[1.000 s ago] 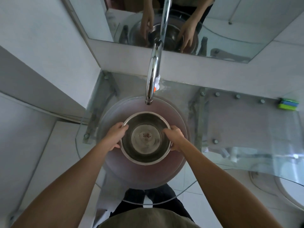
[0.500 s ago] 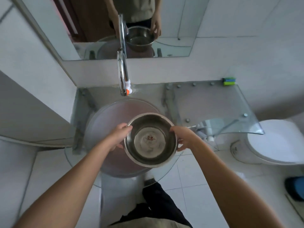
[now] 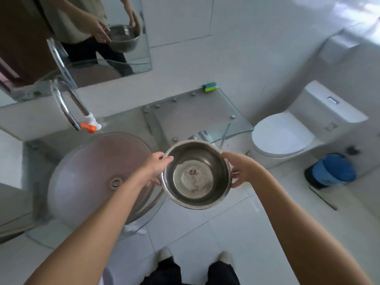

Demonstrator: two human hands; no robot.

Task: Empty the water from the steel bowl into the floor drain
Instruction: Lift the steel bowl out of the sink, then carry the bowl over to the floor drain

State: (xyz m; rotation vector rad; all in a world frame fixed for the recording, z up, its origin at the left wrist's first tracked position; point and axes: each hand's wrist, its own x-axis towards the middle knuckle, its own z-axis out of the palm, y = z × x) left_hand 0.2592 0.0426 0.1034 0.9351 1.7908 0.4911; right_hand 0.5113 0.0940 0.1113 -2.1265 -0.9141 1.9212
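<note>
Both hands held the steel bowl (image 3: 197, 174) by its rim, level, over the tiled floor (image 3: 216, 229) just right of the round glass basin (image 3: 92, 171). Left hand (image 3: 155, 168) fingers (image 3: 166, 159) were clamped on the left rim, thumb over the edge; right hand (image 3: 241, 169) fingers were wrapped on the right rim. Shallow water w/ a small reddish speck (image 3: 192, 172) sat at the bottom. Toilet (image 3: 281, 136) stood further right, blue bin (image 3: 333, 171) beyond it. Floor drain wasn't visible.
</note>
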